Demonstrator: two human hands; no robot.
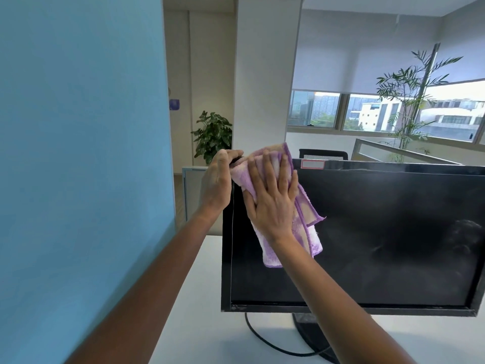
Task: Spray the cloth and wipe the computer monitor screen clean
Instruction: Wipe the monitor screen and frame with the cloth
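Note:
A black computer monitor (380,232) stands on a white desk, its screen dark and dusty with smudges. My left hand (216,182) grips the monitor's top left corner, thumb over the top edge. My right hand (273,195) lies flat with fingers spread, pressing a purple and cream cloth (307,232) against the upper left part of the screen. The cloth's loose end hangs down below my palm. No spray bottle is in view.
A blue partition wall (78,153) rises close on the left. A black cable (265,340) curls over the white desk (199,324) beside the monitor's stand (312,334). Behind are a potted plant (212,137), a chair back, a tall plant and windows.

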